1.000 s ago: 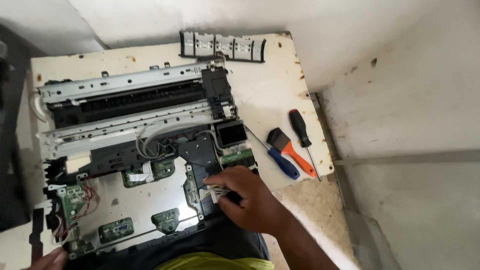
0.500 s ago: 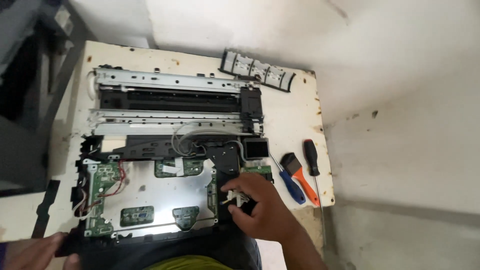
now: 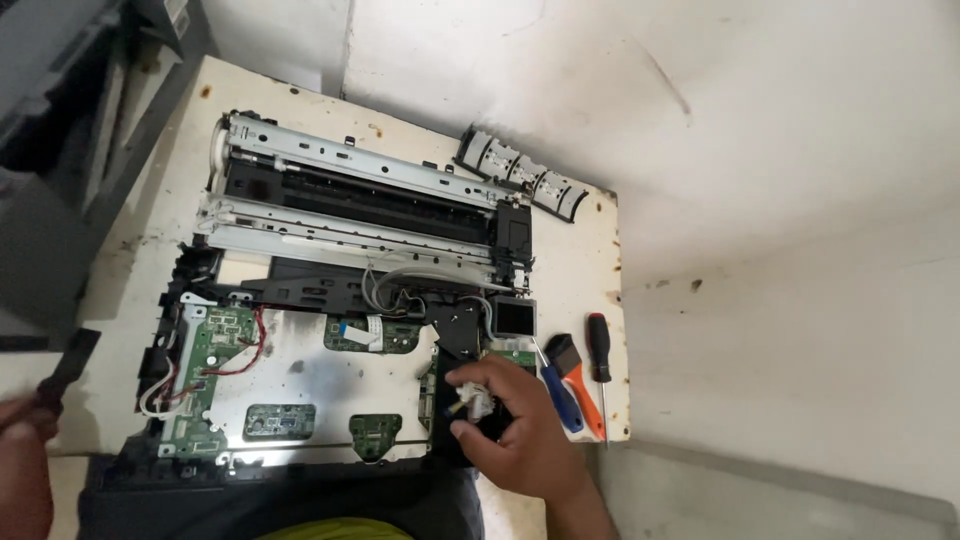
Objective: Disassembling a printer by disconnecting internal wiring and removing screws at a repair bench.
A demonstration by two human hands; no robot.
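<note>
An opened printer chassis [image 3: 330,300] lies on a cream table [image 3: 580,260], with metal rails at the back and green circuit boards [image 3: 215,350] on a steel plate in front. My right hand [image 3: 515,425] rests at the chassis's front right corner, fingers pinched on a small white part [image 3: 472,405] beside a black module [image 3: 462,330]. My left hand [image 3: 22,470] is at the far left edge, closed around a flat black strip [image 3: 68,365]; most of that hand is out of frame.
A blue-handled screwdriver [image 3: 558,392], an orange-handled brush [image 3: 575,372] and a red-and-black screwdriver [image 3: 600,355] lie right of the chassis near the table's edge. A grey panel strip [image 3: 520,170] lies at the back. White walls close in on the right.
The view has swung, so the printer now sits lower left. My right hand stays at the front right corner. My left hand with the black strip has come into view at the left.
</note>
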